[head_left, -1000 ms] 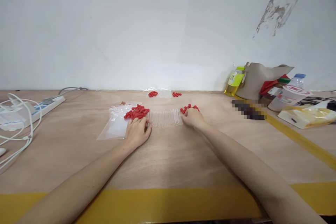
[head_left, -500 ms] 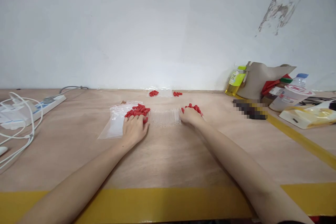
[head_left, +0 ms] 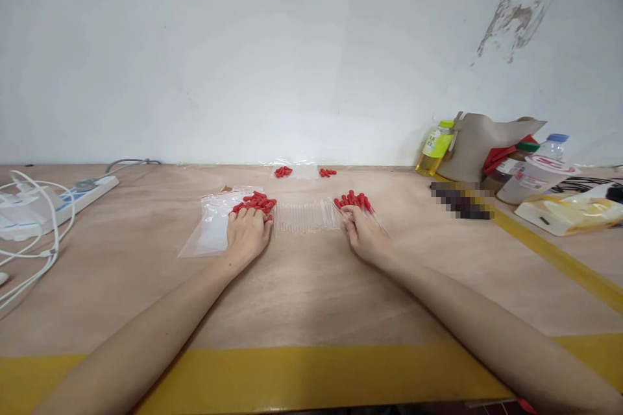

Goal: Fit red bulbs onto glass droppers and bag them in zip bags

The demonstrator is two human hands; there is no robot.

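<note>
My left hand [head_left: 248, 232] lies with curled fingers at the near side of a pile of red rubber bulbs [head_left: 254, 200]; one bulb shows at its thumb tip, though the fingertips are partly hidden. Thumb and fingers of my right hand [head_left: 364, 232] pinch a thin clear tube [head_left: 339, 209], held slanted at the right end of a row of thin clear tubes [head_left: 304, 217]. This row lies side by side between my hands. Just beyond my right hand is a group of clear tubes with red bulbs [head_left: 357, 198] on their far ends.
A clear zip bag [head_left: 204, 233] lies under and left of my left hand. Small red bulb piles [head_left: 283, 172] sit by the wall. A power strip [head_left: 92, 198] with white cables is at left. At right stand a yellow-green bottle [head_left: 436, 149], a grey bag [head_left: 472, 146] and a cup [head_left: 533, 180].
My right hand has drawn back and turned, so its thumb and the pinched tube now show, along with more of the bulb-ended tubes. My left hand has stayed nearly in place at the pile.
</note>
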